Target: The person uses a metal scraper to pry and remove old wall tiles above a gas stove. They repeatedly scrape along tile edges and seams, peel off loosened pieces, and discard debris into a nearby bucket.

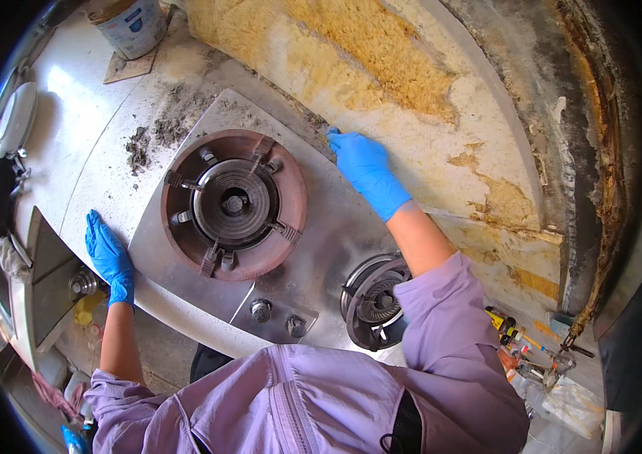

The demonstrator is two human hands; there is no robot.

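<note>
My left hand [107, 255], in a blue glove, lies flat with its fingers together on the front edge of the white countertop [91, 187]. It holds nothing. Beyond the steel gas stove [321, 210], my right hand [362, 164], also gloved, reaches to the seam where the counter meets the stained wall panel [412, 142]. Its fingers are curled at the seam; whether they hold something small is hidden. Between my hands sits the large burner with its reddish-brown ring [292, 227]. A smaller burner [380, 303] is partly behind my right sleeve. Grey crumbly debris [170, 127] lies left of the stove.
A labelled tub [131, 28] stands on a small board [128, 68] at the back left. Two control knobs [261, 310] are on the stove's front. Bottles, tools and plastic bags [573, 406] lie at the lower right. An open cabinet door [51, 272] is below the counter at left.
</note>
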